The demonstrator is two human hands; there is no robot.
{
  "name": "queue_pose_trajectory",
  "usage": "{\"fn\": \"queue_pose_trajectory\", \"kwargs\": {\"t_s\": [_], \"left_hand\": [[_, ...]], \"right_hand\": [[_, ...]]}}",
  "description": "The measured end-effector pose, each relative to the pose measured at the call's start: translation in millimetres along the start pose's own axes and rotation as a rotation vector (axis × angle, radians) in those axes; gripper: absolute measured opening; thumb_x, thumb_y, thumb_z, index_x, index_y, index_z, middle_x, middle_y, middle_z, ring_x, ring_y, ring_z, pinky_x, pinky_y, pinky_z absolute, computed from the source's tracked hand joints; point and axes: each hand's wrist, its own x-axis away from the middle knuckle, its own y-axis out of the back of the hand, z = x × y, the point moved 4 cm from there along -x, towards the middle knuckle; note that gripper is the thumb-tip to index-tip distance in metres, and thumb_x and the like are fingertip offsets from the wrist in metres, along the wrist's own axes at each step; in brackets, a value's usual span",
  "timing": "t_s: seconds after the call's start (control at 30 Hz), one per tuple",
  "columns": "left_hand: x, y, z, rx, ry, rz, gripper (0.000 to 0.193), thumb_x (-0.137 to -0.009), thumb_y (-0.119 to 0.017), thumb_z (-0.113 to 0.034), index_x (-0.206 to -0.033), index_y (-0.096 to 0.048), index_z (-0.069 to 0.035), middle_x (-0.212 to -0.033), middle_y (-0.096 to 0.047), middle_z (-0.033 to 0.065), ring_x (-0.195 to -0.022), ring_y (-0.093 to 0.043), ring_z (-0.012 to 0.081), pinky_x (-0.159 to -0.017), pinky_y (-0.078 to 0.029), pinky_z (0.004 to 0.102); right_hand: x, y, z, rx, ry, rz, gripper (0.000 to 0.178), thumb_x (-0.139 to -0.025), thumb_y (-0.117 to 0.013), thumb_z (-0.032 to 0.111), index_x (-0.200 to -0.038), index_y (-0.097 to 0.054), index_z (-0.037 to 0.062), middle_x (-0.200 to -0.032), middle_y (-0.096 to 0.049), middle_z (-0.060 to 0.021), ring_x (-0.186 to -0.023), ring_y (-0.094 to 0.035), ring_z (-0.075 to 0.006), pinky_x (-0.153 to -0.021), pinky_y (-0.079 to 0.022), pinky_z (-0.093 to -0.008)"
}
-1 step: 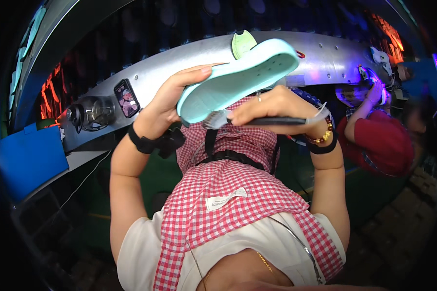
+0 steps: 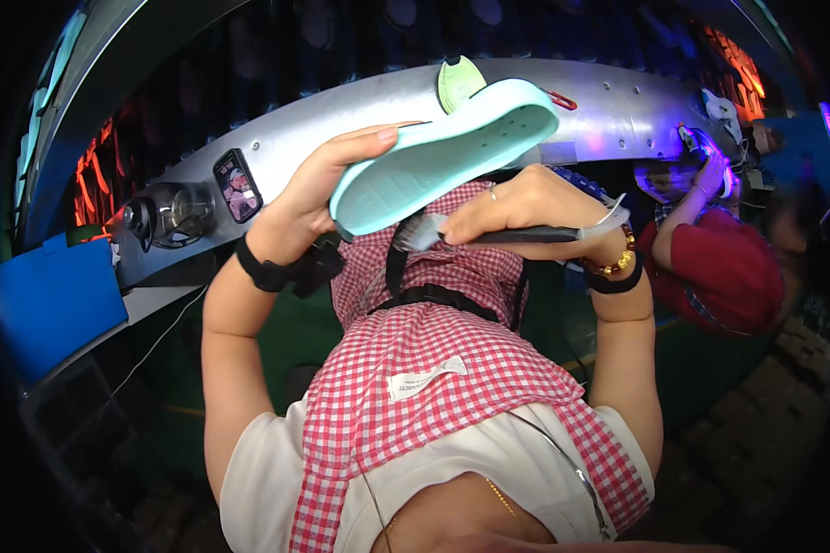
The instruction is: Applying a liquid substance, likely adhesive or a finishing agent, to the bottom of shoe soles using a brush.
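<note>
A light turquoise clog [image 2: 415, 175] is tilted in front of me, its hollow inside facing me and small holes near its toe at the upper right. My left hand [image 2: 346, 170] grips it at the heel end, thumb over the upper edge. My right hand [image 2: 535, 207] is closed around the dark handle of a brush [image 2: 526, 235]. The pale bristles [image 2: 420, 233] are just below the clog's heel, seemingly apart from it. Behind the clog, a light green curved piece [image 2: 458, 83] stands on the metal ledge.
Along the metal ledge [image 2: 318, 111] are a phone [image 2: 237, 186], a glass jug [image 2: 177, 217] and a red clip-like thing [image 2: 561, 100]. Beyond it runs a dark line with shoe shapes. A co-worker in a red top [image 2: 729, 272] works at right under purple light. A blue panel [image 2: 55, 300] stands at left.
The clog has shifted slightly left and down with my left hand. The brush's bristles have come a little away from the heel's edge, moving slightly right and down.
</note>
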Motion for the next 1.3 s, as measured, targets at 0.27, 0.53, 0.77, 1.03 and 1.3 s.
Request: {"fn": "queue_pose_trajectory", "kwargs": {"t_s": [0.27, 0.53, 0.77, 1.03, 1.3], "left_hand": [[8.3, 4.0, 5.1, -0.136, 0.108, 0.018, 0.038, -0.083, -0.051, -0.019, -0.114, -0.047, 0.004, -0.103, -0.056, 0.0151, -0.084, -0.06, 0.0161, -0.07, -0.051, 0.0245], [18.4, 18.1, 2.9, -0.156, 0.071, -0.11, 0.04, -0.083, -0.051, -0.02, -0.115, -0.046, 0.003, -0.102, -0.056, 0.0139, -0.081, -0.06, 0.0149, -0.067, -0.051, 0.023], [27.8, 26.6, 1.0, -0.166, -0.053, -0.141, 0.043, -0.083, -0.05, -0.02, -0.118, -0.043, 0.003, -0.108, -0.052, 0.0154, -0.091, -0.057, 0.0174, -0.076, -0.048, 0.0254], [7.6, 15.9, 29.3, 0.195, -0.199, -0.071, 0.049, -0.083, -0.041, -0.022, -0.124, -0.033, 0.003, -0.115, -0.046, 0.0197, -0.104, -0.05, 0.0267, -0.087, -0.044, 0.0357], [3.0, 35.7, 42.1, 0.356, -0.179, -0.1, 0.047, -0.084, -0.039, -0.024, -0.122, -0.034, 0.004, -0.111, -0.048, 0.0215, -0.097, -0.054, 0.0306, -0.077, -0.049, 0.0442]], "right_hand": [[8.2, -4.9, -0.5, 0.389, -0.124, 0.14, 0.018, -0.068, -0.057, 0.007, -0.084, -0.061, 0.0094, -0.082, -0.063, -0.0063, -0.076, -0.06, -0.0232, -0.063, -0.046, -0.03], [16.1, 9.0, -9.0, 0.31, -0.124, 0.051, 0.019, -0.073, -0.056, 0.009, -0.091, -0.06, 0.0061, -0.091, -0.062, -0.0086, -0.082, -0.06, -0.0245, -0.067, -0.047, -0.0294], [19.7, 8.6, -25.4, 0.224, -0.384, -0.003, 0.017, -0.074, -0.061, 0.009, -0.09, -0.061, 0.0017, -0.091, -0.062, -0.0122, -0.084, -0.061, -0.0236, -0.072, -0.048, -0.0299], [-3.4, -25.6, -44.7, -0.408, -0.288, -0.555, 0.018, -0.076, -0.059, 0.006, -0.092, -0.062, -0.0018, -0.079, -0.062, -0.0097, -0.069, -0.058, -0.0106, -0.063, -0.047, -0.021], [3.0, -34.7, -61.9, -0.242, -0.266, -0.738, 0.016, -0.077, -0.059, 0.008, -0.089, -0.062, -0.0021, -0.076, -0.063, -0.0088, -0.067, -0.058, -0.0109, -0.062, -0.046, -0.0209]]}}
